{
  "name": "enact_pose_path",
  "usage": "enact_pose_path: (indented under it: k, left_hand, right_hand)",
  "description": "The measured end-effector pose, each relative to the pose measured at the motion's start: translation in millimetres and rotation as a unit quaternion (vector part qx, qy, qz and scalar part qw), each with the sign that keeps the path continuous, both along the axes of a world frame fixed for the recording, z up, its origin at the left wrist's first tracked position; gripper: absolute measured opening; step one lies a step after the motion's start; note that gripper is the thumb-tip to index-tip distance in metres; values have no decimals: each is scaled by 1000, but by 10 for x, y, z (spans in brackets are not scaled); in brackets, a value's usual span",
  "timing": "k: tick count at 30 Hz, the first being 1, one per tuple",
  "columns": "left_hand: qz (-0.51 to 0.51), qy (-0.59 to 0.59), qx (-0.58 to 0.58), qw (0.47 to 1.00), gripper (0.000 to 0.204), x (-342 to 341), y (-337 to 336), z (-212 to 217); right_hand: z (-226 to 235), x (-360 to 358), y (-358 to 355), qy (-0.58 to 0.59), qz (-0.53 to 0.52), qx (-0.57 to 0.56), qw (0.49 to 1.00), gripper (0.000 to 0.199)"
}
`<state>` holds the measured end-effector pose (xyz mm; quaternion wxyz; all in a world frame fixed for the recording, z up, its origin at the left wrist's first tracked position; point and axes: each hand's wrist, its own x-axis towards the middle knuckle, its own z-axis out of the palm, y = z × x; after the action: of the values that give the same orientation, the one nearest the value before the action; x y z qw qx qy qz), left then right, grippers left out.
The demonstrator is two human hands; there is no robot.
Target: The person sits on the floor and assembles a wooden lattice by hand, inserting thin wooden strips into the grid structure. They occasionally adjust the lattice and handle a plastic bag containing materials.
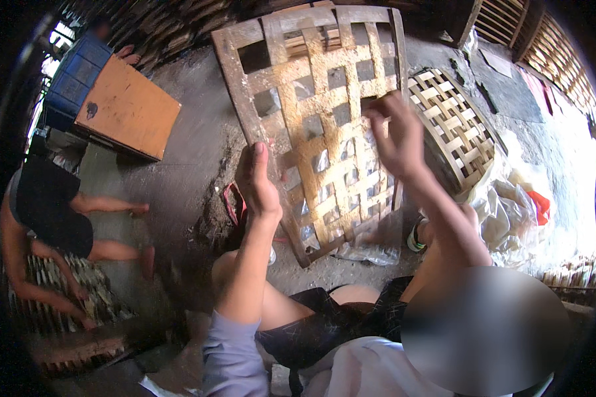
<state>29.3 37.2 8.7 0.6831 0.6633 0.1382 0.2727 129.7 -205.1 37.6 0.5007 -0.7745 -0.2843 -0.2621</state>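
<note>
A wooden-framed lattice tray (318, 132) of woven bamboo strips stands tilted upright in front of me, with a yellowish crust on its strips. My left hand (261, 188) is closed around its left frame bar, thumb up along the wood. Close to the tray's right side is my right hand (398, 135), its fingers curled toward the lattice. Motion blurs that hand, so I cannot tell whether it grips a strip or holds anything. Through the holes I see clear plastic on the floor below.
Another woven tray (453, 126) lies to the right, beside crumpled clear plastic bags (510, 205). At the far left an orange board (129, 106) leans by a blue crate (76, 73). A person (53, 212) sits at the left, reaching down to bamboo slats (106, 284).
</note>
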Motion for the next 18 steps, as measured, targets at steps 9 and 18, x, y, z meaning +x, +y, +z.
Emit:
enact_pose_path:
  k: [9,18]
  left_hand:
    - [87,-13,-53,995,48,-203,282,263]
    - [26,-24,-268,963,58,-55,232,92]
  right_hand:
    - [-46,423,-1394,179,-329,-259,890,25]
    - [85,-92,-380,-99,-66,-186,975,46]
